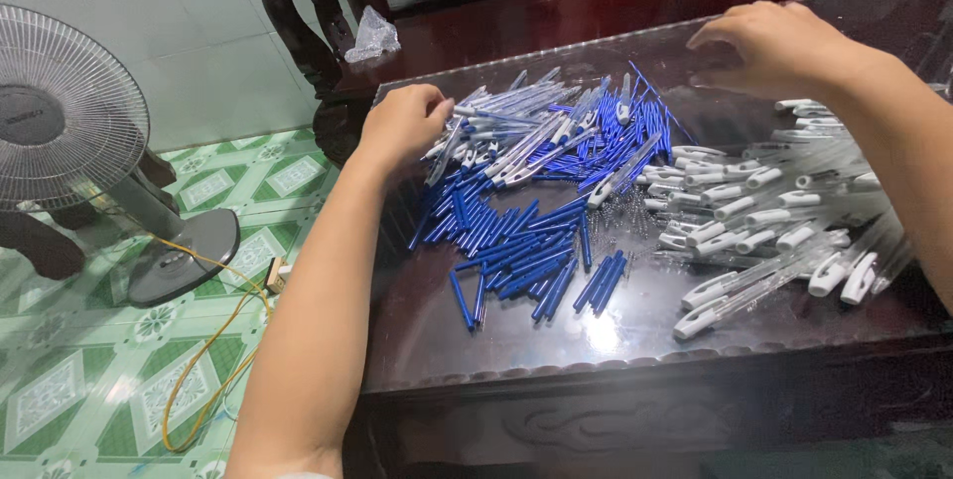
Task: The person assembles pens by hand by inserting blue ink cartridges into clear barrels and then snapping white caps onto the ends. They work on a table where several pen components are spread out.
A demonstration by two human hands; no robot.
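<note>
A big heap of blue pen refills (526, 236) lies on the glass-topped dark table (516, 345). Mixed into its far side are clear pen barrels with white caps (516, 146). My left hand (405, 122) rests on the heap's left edge, fingers curled over a few pens; whether it grips one I cannot tell. My right hand (769, 42) hovers at the far right, fingers bent down, nothing visibly in it. Below it lies a second pile of clear pens with white caps (769, 216).
A dark wooden bench (556, 2) stands behind the table, with a crumpled clear bag (373, 34) on it. A standing fan (69, 112) and a yellow cable (204, 360) occupy the green tiled floor at left.
</note>
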